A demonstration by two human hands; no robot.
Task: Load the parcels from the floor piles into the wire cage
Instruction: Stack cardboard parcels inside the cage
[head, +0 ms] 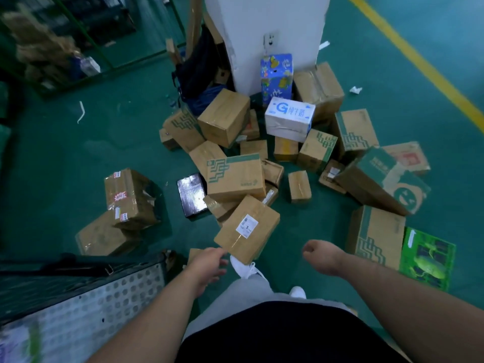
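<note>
I see my left hand (207, 268), fingers loose and empty, just beside the near labelled parcel (247, 229) on the floor (65, 158) pile, and my right hand (322, 255) loosely curled, holding nothing.

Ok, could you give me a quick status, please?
Both hands empty: left hand open by labelled box, right hand loosely curled. Parcels piled on floor. Path clear.

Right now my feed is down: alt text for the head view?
The left hand reaches, fingers extended, toward a tilted brown cardboard box with a white label, at the near edge of a pile of parcels scattered on the green floor by a white pillar. The right hand hangs empty beside it.
</note>
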